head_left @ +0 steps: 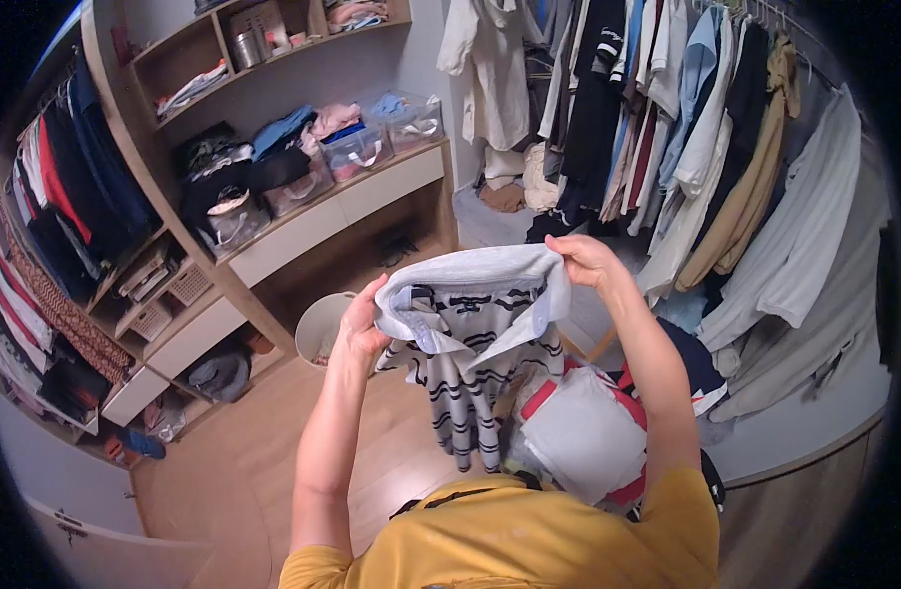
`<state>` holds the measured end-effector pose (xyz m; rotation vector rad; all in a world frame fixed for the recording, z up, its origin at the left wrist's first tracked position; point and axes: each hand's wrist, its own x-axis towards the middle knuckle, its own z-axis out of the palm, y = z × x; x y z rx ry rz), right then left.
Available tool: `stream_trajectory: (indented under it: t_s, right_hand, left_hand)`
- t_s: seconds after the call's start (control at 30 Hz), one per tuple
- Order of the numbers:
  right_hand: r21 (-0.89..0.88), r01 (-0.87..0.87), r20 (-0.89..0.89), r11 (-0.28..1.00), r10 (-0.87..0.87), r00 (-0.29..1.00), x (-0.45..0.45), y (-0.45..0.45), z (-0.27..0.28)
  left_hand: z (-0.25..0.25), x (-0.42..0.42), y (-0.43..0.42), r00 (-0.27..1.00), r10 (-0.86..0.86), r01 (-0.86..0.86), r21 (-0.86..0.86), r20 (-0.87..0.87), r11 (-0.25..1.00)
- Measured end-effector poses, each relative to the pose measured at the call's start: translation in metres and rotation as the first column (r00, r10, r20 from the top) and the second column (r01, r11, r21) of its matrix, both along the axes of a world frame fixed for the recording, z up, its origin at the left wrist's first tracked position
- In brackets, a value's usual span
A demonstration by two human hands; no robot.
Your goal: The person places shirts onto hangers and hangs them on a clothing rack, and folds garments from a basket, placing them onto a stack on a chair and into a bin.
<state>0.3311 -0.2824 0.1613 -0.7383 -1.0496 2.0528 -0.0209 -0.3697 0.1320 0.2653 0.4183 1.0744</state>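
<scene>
A pale grey collared shirt [460, 383] with dark stripes hangs in front of me, held up by both hands. My left hand [365, 322] pinches one end of its upper part, while my right hand [580, 259] grips the other end. Between them the plain grey collar [470, 265] is stretched wide, with its front points hanging down. The striped body drops in folds towards the floor. Just beyond its lower right side lies a heap of clothes [583, 427], white and red on top.
A white bin [318, 319] stands on the wooden floor [244, 456], left of the shirt. Behind it are drawers [342, 216] topped by clear boxes [357, 152] of folded clothes. Many garments hang on the right rail [745, 118], others in the left wardrobe [67, 196].
</scene>
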Motion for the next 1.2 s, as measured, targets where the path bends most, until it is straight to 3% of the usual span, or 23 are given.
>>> stream_trajectory:
  t_s: [0.03,0.13,0.2,0.27,0.33,0.43,0.53,0.6,0.63,0.67,0.73,0.8,0.83,0.93,0.97,1.0,1.07,1.1,1.2]
  right_hand:
    - [-0.058,-0.013,-0.072,0.998,0.009,0.997,0.011,0.004,-0.001]
    - [-0.018,0.019,-0.182,1.000,-0.022,0.983,0.038,0.013,-0.015]
    - [-0.092,0.089,-0.253,0.992,-0.110,0.961,0.046,0.002,-0.005]
    - [-0.156,0.224,-0.314,0.962,-0.263,0.912,0.050,-0.005,0.000]
    - [-0.162,0.341,-0.347,0.926,-0.377,0.859,0.050,-0.007,-0.002]
    - [-0.174,0.258,-0.524,0.951,-0.311,0.793,0.056,-0.018,0.013]
    - [-0.172,0.424,-0.521,0.889,-0.448,0.727,0.052,-0.032,0.035]
    - [-0.137,0.491,-0.542,0.860,-0.480,0.689,0.049,-0.040,0.043]
    - [-0.120,0.525,-0.564,0.842,-0.493,0.662,0.047,-0.043,0.048]
    - [-0.120,0.579,-0.558,0.807,-0.537,0.633,0.042,-0.047,0.052]
    - [-0.077,0.608,-0.530,0.790,-0.549,0.647,0.037,-0.052,0.060]
    - [-0.047,0.667,-0.536,0.743,-0.582,0.611,0.037,-0.058,0.074]
    - [-0.037,0.703,-0.532,0.710,-0.610,0.587,0.040,-0.061,0.081]
    - [-0.053,0.785,-0.519,0.618,-0.688,0.507,0.059,-0.078,0.099]
    - [-0.060,0.798,-0.533,0.599,-0.696,0.482,0.066,-0.086,0.107]
    - [0.007,0.739,-0.585,0.673,-0.597,0.549,0.083,-0.089,0.108]
    - [0.056,0.781,-0.535,0.622,-0.642,0.550,0.098,-0.104,0.127]
    - [0.133,0.765,-0.548,0.630,-0.597,0.586,0.118,-0.107,0.127]
    - [0.124,0.797,-0.518,0.591,-0.646,0.560,0.166,-0.120,0.133]
  left_hand:
    - [0.003,0.008,0.010,0.999,-0.005,0.006,0.061,-0.032,0.998]
    - [0.005,0.026,0.039,0.997,0.010,0.003,0.166,-0.077,0.986]
    - [0.007,0.044,0.055,0.991,0.058,-0.053,0.045,-0.117,0.998]
    - [-0.021,0.051,0.089,0.993,0.028,-0.024,0.036,-0.118,0.999]
    - [0.033,0.094,0.055,0.949,0.183,-0.142,0.167,-0.257,0.976]
    - [0.023,0.099,0.076,0.972,0.019,0.076,0.392,-0.233,0.917]
    - [0.031,0.106,0.082,0.831,0.218,0.063,0.475,-0.512,0.877]
    - [0.031,0.100,0.088,0.776,0.224,0.139,0.506,-0.589,0.851]
    - [0.033,0.095,0.093,0.751,0.199,0.277,0.574,-0.629,0.770]
    - [0.033,0.093,0.099,0.772,0.091,0.340,0.531,-0.629,0.776]
    - [0.040,0.092,0.103,0.705,0.193,0.540,0.693,-0.682,0.478]
    - [0.061,0.103,0.091,0.460,0.575,0.723,0.662,-0.676,0.200]
    - [0.061,0.111,0.091,0.418,0.672,0.731,0.666,-0.611,0.150]
    - [0.068,0.137,0.103,0.357,0.387,0.748,0.508,-0.850,0.427]
    - [0.076,0.149,0.107,0.451,0.375,0.698,0.582,-0.810,0.417]
    - [0.086,0.163,0.110,0.538,0.364,0.641,0.650,-0.760,0.409]
    - [0.111,0.195,0.104,0.693,0.202,0.530,0.679,-0.692,0.508]
    - [0.108,0.216,0.112,0.773,0.190,0.464,0.743,-0.606,0.481]
    - [0.135,0.269,0.097,0.853,0.082,0.433,0.786,-0.515,0.441]
